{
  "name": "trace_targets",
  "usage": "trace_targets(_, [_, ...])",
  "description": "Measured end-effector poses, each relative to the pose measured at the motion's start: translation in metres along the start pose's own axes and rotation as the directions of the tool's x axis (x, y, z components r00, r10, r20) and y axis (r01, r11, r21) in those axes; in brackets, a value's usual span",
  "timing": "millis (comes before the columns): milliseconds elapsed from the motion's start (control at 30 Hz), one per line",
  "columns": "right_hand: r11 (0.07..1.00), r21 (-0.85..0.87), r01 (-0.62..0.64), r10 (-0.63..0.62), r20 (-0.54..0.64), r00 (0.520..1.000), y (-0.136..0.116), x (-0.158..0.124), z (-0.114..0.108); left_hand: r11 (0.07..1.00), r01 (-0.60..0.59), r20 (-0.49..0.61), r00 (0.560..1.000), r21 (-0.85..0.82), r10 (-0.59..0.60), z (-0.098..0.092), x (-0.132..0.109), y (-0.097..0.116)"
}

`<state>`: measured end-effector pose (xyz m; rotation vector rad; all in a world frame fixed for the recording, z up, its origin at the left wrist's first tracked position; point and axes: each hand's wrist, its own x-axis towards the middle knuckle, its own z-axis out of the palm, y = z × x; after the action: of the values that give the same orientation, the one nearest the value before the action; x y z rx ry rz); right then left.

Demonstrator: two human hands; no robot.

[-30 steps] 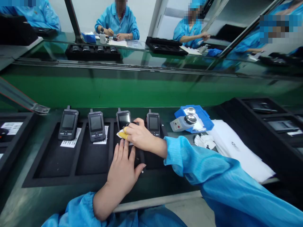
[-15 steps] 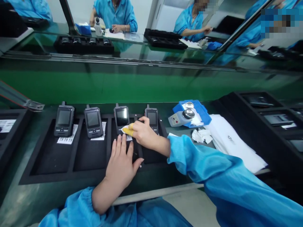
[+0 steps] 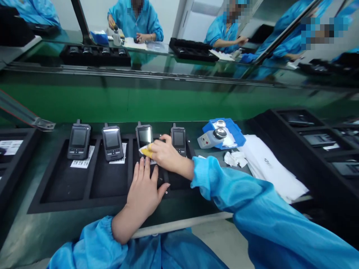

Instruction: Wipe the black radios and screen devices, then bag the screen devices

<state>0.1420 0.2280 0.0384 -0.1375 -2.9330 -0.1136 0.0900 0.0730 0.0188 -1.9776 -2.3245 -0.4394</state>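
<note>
My right hand (image 3: 165,154), with yellow finger cots on its fingertips, pinches a small white wipe (image 3: 142,148) against a handheld device (image 3: 145,135). This device has a screen and a stub antenna; its lower keys are hidden. Flat and spread, my left hand (image 3: 145,186) lies just below it, over the black foam tray (image 3: 92,201). Similar devices rest at the tops of the other compartments: one at far left (image 3: 79,139), one beside it (image 3: 112,140), and one to the right (image 3: 178,138) behind my right hand. White barcode labels (image 3: 84,157) lie partly under them.
To the right are a dispenser bottle (image 3: 210,139) with a metal top, a blue bin (image 3: 237,135), crumpled tissue (image 3: 235,159) and white sheets (image 3: 269,164). Foam trays flank the bench, the right one (image 3: 316,138) holding devices. Behind a green partition (image 3: 112,99), co-workers in blue sit.
The view has shifted slightly. My right hand and the wipe have moved a little left across the lower part of the device; my left hand stays nearly in place.
</note>
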Motion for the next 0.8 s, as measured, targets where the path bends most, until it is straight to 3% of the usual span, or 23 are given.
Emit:
trace_targets(100, [0.997, 0.067, -0.022, 0.03, -0.123, 0.992, -0.002, -0.009, -0.01, 1.0, -0.024, -0.049, 0.999, -0.014, 0.023, -0.004, -0.004, -0.003])
trace_targets(167, [0.981, 0.157, -0.119, 0.167, -0.343, 0.924, 0.002, -0.003, -0.036, 0.998, -0.05, -0.085, 0.995, -0.027, 0.047, -0.01, -0.009, -0.011])
trace_targets(200, [0.963, 0.216, -0.16, 0.248, -0.483, 0.84, 0.005, 0.003, -0.053, 0.998, -0.056, -0.099, 0.994, -0.029, 0.053, -0.015, -0.013, -0.017])
trace_targets(233, [0.942, 0.279, -0.187, 0.326, -0.628, 0.707, 0.007, 0.011, -0.07, 0.998, -0.052, -0.107, 0.993, -0.026, 0.049, -0.019, -0.016, -0.024])
trace_targets(300, [0.931, 0.347, -0.114, 0.365, -0.886, 0.284, 0.01, 0.029, -0.099, 1.0, -0.022, -0.116, 0.993, -0.003, 0.022, -0.025, -0.024, -0.041])
trace_targets(333, [0.939, 0.334, -0.08, 0.344, -0.919, 0.195, 0.01, 0.038, -0.107, 1.0, -0.001, -0.121, 0.993, 0.017, 0.003, -0.027, -0.027, -0.049])
trace_targets(367, [0.951, 0.302, -0.063, 0.309, -0.929, 0.206, 0.008, 0.048, -0.109, 0.999, 0.018, -0.129, 0.992, 0.039, -0.013, -0.027, -0.031, -0.057])
trace_targets(400, [0.956, 0.286, -0.067, 0.291, -0.896, 0.335, 0.005, 0.057, -0.106, 0.998, 0.033, -0.14, 0.99, 0.062, -0.024, -0.027, -0.033, -0.064])
trace_targets(467, [0.956, 0.26, -0.138, 0.281, -0.663, 0.694, -0.002, 0.076, -0.085, 0.993, 0.043, -0.155, 0.988, 0.108, -0.026, -0.023, -0.036, -0.073])
trace_targets(500, [0.954, 0.236, -0.185, 0.285, -0.518, 0.807, -0.006, 0.086, -0.071, 0.991, 0.041, -0.154, 0.988, 0.127, -0.022, -0.021, -0.036, -0.076])
trace_targets(533, [0.957, 0.203, -0.207, 0.273, -0.39, 0.879, -0.009, 0.096, -0.057, 0.99, 0.038, -0.15, 0.989, 0.139, -0.017, -0.019, -0.036, -0.078])
trace_targets(567, [0.964, 0.168, -0.206, 0.246, -0.278, 0.929, -0.012, 0.105, -0.043, 0.989, 0.037, -0.139, 0.99, 0.143, -0.017, -0.017, -0.035, -0.079])
trace_targets(633, [0.984, 0.1, -0.148, 0.158, -0.107, 0.982, -0.017, 0.121, -0.022, 0.99, 0.053, -0.117, 0.992, 0.131, -0.038, -0.015, -0.033, -0.079])
trace_targets(700, [0.997, 0.044, -0.067, 0.067, -0.013, 0.998, -0.021, 0.13, -0.009, 0.991, 0.079, -0.106, 0.992, 0.106, -0.068, -0.014, -0.031, -0.078])
trace_targets(800, [1.0, -0.021, -0.011, 0.012, 0.015, 1.0, -0.029, 0.125, 0.001, 0.989, 0.123, -0.12, 0.986, 0.083, -0.113, -0.012, -0.031, -0.078])
